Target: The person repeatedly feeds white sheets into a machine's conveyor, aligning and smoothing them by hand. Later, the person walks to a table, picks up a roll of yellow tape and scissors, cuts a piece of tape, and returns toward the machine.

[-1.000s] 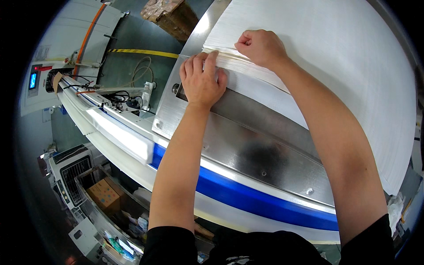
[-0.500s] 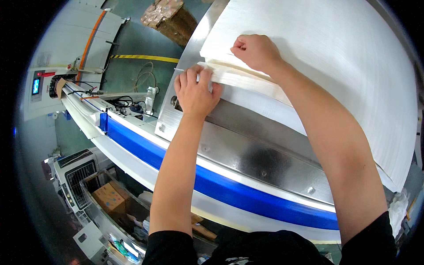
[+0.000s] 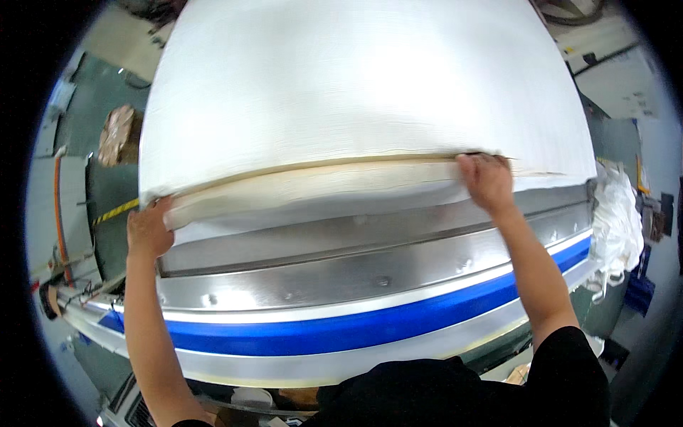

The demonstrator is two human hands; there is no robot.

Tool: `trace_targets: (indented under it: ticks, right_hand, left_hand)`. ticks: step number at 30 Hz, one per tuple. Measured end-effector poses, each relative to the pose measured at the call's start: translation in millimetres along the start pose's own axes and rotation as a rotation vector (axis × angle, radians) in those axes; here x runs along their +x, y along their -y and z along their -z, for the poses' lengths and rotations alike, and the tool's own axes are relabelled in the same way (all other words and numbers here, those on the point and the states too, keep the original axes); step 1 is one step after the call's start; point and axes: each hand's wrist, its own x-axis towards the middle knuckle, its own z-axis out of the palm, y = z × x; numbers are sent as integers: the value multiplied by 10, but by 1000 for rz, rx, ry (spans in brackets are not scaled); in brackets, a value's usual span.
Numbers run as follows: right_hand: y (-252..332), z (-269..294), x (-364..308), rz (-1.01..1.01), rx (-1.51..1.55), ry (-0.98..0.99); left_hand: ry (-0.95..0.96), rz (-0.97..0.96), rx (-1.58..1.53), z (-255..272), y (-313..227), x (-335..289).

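A wide white sheet [image 3: 341,92] covers the metal table, and its near edge is turned back in a long, cream-coloured folded strip [image 3: 313,179]. At the left end of that strip my left hand [image 3: 151,228] is closed on the sheet's edge, thumb on the near side and fingertips mostly hidden. My right hand [image 3: 487,181] has its fingers curled over the strip toward its right part and is closed on it, somewhat blurred. Between my hands the strip bows slightly, with a paler layer hanging below it.
A bare steel ledge [image 3: 334,281] runs in front of the sheet, then a blue band [image 3: 341,331] along the near edge. White plastic bags [image 3: 617,220] bulge at the right end. A brown wrapped box [image 3: 121,135] stands on the floor at left.
The view has swung to the right and centred on the sheet. My right hand has moved from above the sheet to the right part of the folded strip; my left stays at its left end.
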Motion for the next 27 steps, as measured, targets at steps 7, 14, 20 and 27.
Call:
trace_targets:
  ticks: [7,14,20,27]
  right_hand:
    - [-2537,-235,-305,-194,-115,-97]
    - [-4186,-214,-467,-244,-274,163]
    - [-5215,-26,-499,-455,-95,500]
    - [-5253,-324,-608,-483,-433,363]
  left_hand:
    - [-52,-28,120,-199,-136,392]
    - [-133,11,222,-728,497,618]
    - [-42,-9,286,-1082,916,749]
    - [26,52,332,-958,724,658]
